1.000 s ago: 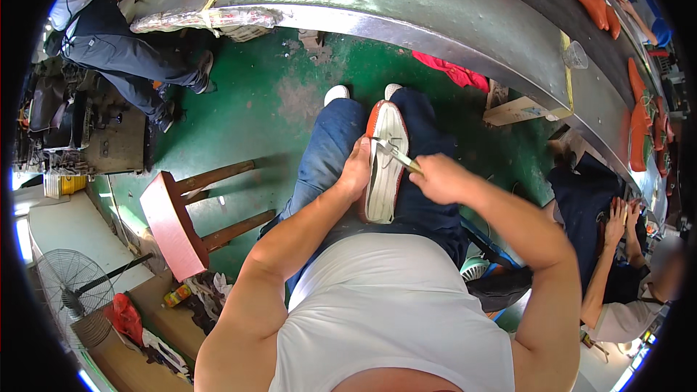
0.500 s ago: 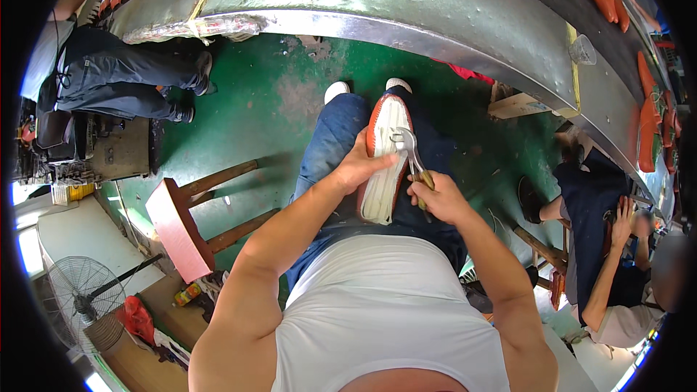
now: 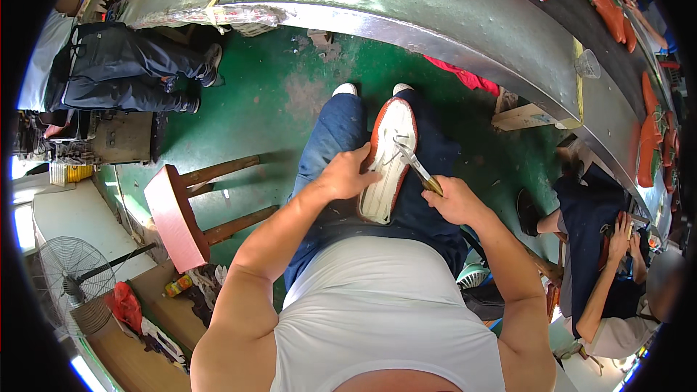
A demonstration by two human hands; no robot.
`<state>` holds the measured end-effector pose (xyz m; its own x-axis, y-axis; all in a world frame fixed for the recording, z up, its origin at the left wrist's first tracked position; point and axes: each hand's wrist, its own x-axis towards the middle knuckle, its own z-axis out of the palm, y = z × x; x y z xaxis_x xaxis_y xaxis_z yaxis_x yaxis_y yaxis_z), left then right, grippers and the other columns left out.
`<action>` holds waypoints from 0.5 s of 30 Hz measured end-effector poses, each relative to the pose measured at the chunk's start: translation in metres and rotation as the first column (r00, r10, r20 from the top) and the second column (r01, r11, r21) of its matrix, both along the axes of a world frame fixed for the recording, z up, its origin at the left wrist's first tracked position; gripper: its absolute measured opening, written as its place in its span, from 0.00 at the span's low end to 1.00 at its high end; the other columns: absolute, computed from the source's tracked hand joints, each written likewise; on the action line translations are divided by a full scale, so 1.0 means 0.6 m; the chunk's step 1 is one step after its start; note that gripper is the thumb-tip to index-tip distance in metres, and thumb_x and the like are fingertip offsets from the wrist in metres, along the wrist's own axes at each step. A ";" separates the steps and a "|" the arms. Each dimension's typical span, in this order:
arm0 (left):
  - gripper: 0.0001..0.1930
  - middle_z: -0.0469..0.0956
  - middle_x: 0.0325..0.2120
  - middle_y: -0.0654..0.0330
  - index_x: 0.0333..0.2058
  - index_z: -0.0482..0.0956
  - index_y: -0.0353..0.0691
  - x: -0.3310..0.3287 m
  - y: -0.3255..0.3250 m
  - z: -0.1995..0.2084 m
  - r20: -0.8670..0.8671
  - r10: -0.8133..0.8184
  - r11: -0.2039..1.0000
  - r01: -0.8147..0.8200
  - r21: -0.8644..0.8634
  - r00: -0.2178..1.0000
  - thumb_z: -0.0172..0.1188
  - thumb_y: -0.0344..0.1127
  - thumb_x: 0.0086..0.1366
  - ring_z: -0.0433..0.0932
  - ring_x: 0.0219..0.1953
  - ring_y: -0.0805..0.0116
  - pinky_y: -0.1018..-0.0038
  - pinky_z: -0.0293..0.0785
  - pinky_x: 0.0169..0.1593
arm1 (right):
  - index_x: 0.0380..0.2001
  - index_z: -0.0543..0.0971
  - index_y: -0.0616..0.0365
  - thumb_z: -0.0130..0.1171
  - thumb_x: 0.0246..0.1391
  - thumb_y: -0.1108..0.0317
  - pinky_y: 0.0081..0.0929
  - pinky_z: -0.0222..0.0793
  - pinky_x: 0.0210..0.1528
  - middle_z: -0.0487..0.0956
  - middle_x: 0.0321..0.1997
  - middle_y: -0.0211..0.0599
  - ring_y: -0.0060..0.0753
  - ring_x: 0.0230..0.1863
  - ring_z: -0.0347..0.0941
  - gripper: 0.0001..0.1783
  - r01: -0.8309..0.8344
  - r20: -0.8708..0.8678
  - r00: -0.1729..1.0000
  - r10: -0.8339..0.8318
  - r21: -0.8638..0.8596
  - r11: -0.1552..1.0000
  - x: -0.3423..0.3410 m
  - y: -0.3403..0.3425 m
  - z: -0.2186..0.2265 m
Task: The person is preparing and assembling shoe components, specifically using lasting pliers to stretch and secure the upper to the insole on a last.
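A shoe with an orange-red upper rests bottom up across my lap, its white underside (image 3: pixel 385 192) facing me and its toe pointing away. My left hand (image 3: pixel 347 174) grips the shoe's left edge, thumb lying over the underside and the other fingers along the side. In my right hand (image 3: pixel 457 202) is a pair of pincers (image 3: pixel 419 167), gripped by the yellowish handles. The metal head of the pincers slants up and left and meets the middle of the underside. Whether the jaws bite on anything is too small to tell.
A long metal-edged bench (image 3: pixel 406 33) curves across the front, with orange shoes (image 3: pixel 610 11) beyond it. To the left stand a wooden stool (image 3: pixel 174 218) and a fan (image 3: pixel 72 283). One person stands at far left; another sits at right, hands on a piece of work.
The pincers have turned in my right hand, and their head now slants up and left. My right hand has shifted slightly right and down. The left hand has slid a little left along the shoe.
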<state>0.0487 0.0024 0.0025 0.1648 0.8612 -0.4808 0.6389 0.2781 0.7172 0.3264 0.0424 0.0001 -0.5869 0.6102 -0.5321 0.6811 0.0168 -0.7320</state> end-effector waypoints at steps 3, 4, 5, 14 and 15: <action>0.28 0.81 0.42 0.44 0.61 0.71 0.33 -0.030 -0.017 -0.067 0.413 0.123 0.992 -0.122 -0.030 0.902 0.63 0.31 0.62 0.82 0.43 0.56 0.71 0.76 0.51 | 0.34 0.74 0.63 0.58 0.59 0.62 0.44 0.69 0.38 0.77 0.29 0.53 0.57 0.33 0.75 0.13 0.052 0.010 0.999 -0.052 -0.022 0.998 -0.002 -0.012 -0.003; 0.22 0.82 0.39 0.41 0.55 0.76 0.33 -0.023 -0.013 -0.060 0.457 0.135 0.987 -0.159 0.013 0.879 0.61 0.34 0.64 0.83 0.41 0.52 0.66 0.77 0.48 | 0.34 0.74 0.63 0.58 0.59 0.62 0.44 0.69 0.38 0.77 0.29 0.53 0.57 0.33 0.75 0.13 0.055 0.012 0.998 -0.054 -0.019 0.998 0.001 -0.014 -0.005; 0.22 0.82 0.39 0.41 0.55 0.76 0.33 -0.014 -0.011 -0.054 0.460 0.132 0.988 -0.156 0.015 0.878 0.61 0.34 0.64 0.83 0.41 0.52 0.66 0.77 0.48 | 0.34 0.74 0.63 0.58 0.59 0.63 0.44 0.69 0.37 0.77 0.29 0.53 0.57 0.33 0.75 0.12 0.039 0.003 0.999 -0.039 -0.002 0.999 0.006 -0.016 -0.006; 0.18 0.80 0.21 0.43 0.27 0.78 0.37 0.055 -0.004 -0.030 -0.282 0.161 0.925 -0.045 0.378 0.946 0.52 0.44 0.69 0.80 0.25 0.39 0.49 0.77 0.35 | 0.42 0.75 0.63 0.59 0.61 0.66 0.31 0.74 0.32 0.78 0.29 0.35 0.31 0.31 0.77 0.11 -0.096 0.113 0.986 0.124 -0.224 0.970 -0.027 0.045 0.067; 0.18 0.81 0.22 0.44 0.28 0.79 0.37 0.060 -0.004 -0.027 -0.321 0.136 0.930 -0.009 0.368 0.937 0.52 0.44 0.69 0.81 0.25 0.41 0.50 0.78 0.35 | 0.43 0.75 0.63 0.58 0.61 0.67 0.30 0.74 0.31 0.77 0.30 0.32 0.30 0.33 0.77 0.12 -0.054 0.163 0.978 0.126 -0.386 0.921 -0.033 0.060 0.073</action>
<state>0.0846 -0.0001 -0.0138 -0.0211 0.9876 -0.1557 0.8464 0.1005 0.5229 0.3069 0.0783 0.0441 -0.5014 0.2916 -0.8146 0.8113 -0.1686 -0.5598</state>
